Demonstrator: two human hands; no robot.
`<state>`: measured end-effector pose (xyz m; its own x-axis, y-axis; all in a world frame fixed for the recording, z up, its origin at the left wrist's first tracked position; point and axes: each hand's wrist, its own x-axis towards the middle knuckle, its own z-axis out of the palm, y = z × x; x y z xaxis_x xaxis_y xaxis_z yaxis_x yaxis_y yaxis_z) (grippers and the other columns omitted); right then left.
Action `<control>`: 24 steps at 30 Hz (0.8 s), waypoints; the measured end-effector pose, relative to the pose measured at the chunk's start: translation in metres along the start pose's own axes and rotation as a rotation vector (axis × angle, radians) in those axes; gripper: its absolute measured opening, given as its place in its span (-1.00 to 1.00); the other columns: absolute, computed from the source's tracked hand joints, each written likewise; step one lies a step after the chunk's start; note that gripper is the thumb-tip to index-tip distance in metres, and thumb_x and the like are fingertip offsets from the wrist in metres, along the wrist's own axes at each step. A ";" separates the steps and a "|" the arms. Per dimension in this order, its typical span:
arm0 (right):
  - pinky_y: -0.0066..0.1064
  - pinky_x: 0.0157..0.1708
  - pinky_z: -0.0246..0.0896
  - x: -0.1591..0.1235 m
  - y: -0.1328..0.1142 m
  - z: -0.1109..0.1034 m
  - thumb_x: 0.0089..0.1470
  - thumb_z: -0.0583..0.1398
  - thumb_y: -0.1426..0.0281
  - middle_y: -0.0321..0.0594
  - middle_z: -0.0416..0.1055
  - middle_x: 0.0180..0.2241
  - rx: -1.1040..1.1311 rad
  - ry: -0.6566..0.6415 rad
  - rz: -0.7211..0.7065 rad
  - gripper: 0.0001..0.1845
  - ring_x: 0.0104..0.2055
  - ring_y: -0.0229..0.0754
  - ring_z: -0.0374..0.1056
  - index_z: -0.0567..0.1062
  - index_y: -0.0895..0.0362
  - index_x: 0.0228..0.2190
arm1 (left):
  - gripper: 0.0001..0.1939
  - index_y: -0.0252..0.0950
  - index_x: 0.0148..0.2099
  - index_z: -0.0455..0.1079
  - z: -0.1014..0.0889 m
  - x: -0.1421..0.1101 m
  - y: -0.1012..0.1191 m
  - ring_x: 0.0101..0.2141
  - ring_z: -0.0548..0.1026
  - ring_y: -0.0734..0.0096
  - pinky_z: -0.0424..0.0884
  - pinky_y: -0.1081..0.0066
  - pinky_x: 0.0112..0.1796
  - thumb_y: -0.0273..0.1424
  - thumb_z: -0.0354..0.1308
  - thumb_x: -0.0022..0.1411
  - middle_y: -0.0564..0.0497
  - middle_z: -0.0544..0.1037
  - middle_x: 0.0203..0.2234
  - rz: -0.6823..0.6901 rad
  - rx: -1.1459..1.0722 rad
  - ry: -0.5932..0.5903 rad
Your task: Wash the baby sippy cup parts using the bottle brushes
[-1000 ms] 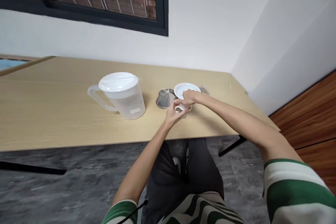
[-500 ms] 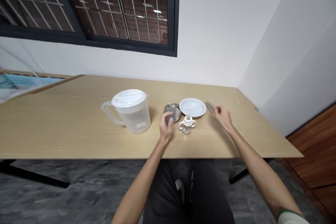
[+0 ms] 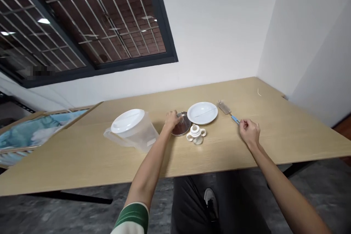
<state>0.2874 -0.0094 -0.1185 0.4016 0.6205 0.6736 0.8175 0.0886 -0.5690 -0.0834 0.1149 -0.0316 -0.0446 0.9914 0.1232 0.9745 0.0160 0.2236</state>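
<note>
Head view over a counter [image 3: 82,168], plastic pitcher [image 3: 134,131], left hand [image 3: 172,121] reaching forward, fingers curled down onto a metal lid [image 3: 181,124], sippy cup [image 3: 196,134], white plate [image 3: 202,113], bottle brush [image 3: 225,108], right hand [image 3: 249,132] with fingers pressed together at the brush's blue handle, pinch unclear

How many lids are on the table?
3. The white lid sits on the jug; the steel lid lies beneath the left hand; the white spout cap tops the sippy cup.
</note>
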 end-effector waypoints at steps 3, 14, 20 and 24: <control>-0.26 -0.21 0.16 0.001 0.000 -0.003 0.13 0.07 0.26 -0.25 0.41 -0.60 0.019 0.021 0.009 -0.75 -0.48 -0.16 0.35 0.44 0.12 -0.46 | -0.64 -0.38 0.00 0.44 -0.005 -0.006 0.002 0.02 0.47 -0.07 0.35 0.16 -0.02 -0.32 0.21 0.18 -0.35 0.54 -0.05 0.016 -0.005 0.020; -0.29 -0.15 0.43 0.012 -0.172 -0.031 0.04 0.29 0.13 -0.06 0.48 -0.04 0.926 -0.647 0.008 -0.36 -0.12 -0.13 0.47 0.33 0.10 0.10 | -0.39 -0.26 0.10 0.38 -0.037 -0.120 0.037 -0.03 0.53 0.15 0.42 0.16 0.02 -0.16 0.38 0.05 -0.15 0.57 -0.06 0.394 -0.942 0.488; -0.28 -0.12 0.44 0.018 -0.213 -0.012 -0.05 0.36 0.18 -0.14 0.52 -0.13 0.905 -0.692 0.054 -0.46 -0.15 -0.15 0.48 0.43 0.11 -0.06 | -0.52 -0.24 0.06 0.39 -0.021 -0.140 0.054 0.00 0.51 0.16 0.41 0.17 0.03 -0.22 0.34 0.12 -0.14 0.55 -0.04 0.385 -1.015 0.490; -0.28 -0.12 0.39 0.027 -0.195 -0.013 -0.07 0.36 0.24 -0.14 0.50 -0.10 0.696 -0.686 -0.032 -0.50 -0.13 -0.15 0.45 0.46 0.11 -0.07 | -0.55 -0.23 0.07 0.40 -0.033 -0.135 0.042 0.04 0.48 0.16 0.36 0.15 0.09 -0.24 0.31 0.14 -0.14 0.51 0.02 0.512 -0.976 0.426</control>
<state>0.1440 -0.0196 0.0168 -0.1237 0.9089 0.3983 0.3092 0.4167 -0.8548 -0.0438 -0.0223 -0.0073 0.0526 0.7274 0.6842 0.3276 -0.6598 0.6763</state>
